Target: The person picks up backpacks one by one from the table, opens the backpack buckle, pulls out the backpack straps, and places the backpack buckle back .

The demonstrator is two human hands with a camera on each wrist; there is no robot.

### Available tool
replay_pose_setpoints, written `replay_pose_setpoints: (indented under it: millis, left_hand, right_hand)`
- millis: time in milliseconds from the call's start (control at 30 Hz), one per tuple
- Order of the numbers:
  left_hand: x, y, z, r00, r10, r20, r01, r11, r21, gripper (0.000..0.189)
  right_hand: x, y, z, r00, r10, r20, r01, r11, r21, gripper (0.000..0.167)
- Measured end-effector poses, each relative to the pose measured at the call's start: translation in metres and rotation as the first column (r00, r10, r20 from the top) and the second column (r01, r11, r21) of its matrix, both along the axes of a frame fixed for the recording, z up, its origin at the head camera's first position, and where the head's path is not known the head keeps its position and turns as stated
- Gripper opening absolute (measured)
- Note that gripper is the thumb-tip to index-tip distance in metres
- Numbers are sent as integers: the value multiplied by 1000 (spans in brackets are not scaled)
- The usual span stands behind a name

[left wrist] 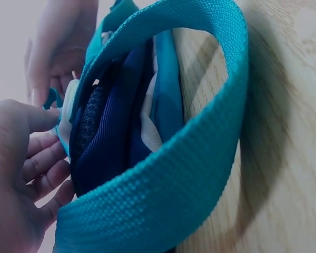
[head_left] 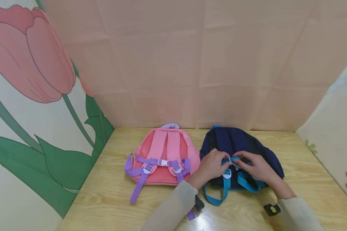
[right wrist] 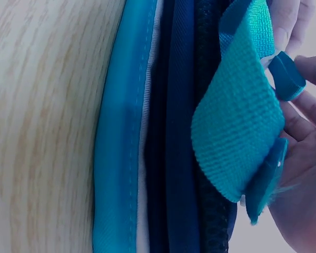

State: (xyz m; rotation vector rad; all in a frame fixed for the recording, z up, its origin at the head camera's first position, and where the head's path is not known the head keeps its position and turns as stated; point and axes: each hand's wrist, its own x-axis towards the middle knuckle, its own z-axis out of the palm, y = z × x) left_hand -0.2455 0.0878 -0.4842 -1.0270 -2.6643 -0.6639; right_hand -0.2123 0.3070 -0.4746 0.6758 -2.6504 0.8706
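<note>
A navy backpack (head_left: 234, 138) lies on the table with its back panel and teal straps facing up. Both hands meet over its chest strap, at a small whitish buckle (head_left: 231, 160). My left hand (head_left: 214, 165) pinches the buckle's left side between thumb and fingers. From the other side, my right hand (head_left: 255, 165) pinches the teal chest strap (head_left: 235, 158) right at the buckle. In the left wrist view a loop of teal webbing (left wrist: 147, 195) stands in front of the bag. A twisted teal strap (right wrist: 237, 116) hangs beside the right palm in the right wrist view.
A pink backpack (head_left: 157, 144) with purple straps and a fastened white buckle (head_left: 163, 162) lies just left of the navy one. Both stand on a wood-grain table (head_left: 98, 192) before a beige backdrop (head_left: 191, 64). A tulip-printed panel (head_left: 31, 128) borders the left side.
</note>
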Motion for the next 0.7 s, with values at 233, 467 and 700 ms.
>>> replay_pose_setpoints:
  millis: [233,467,700]
  left_hand:
    - [0,0,0,1000,2,1,-2,1000,7,27]
    - [0,-1,1,1000,9,11,-9,1000,6,27]
    - [1,-1,1,1000,8,12,-8,1000,-1,26]
  right_hand:
    - [-2,1,-1,999,-1,-34,1,1000,6,15]
    - [-3,3,-2,1000,-2,-28,2,1000,-4,14]
    - [-1,1,-1,1000,14,-14,-14,1000,11,19]
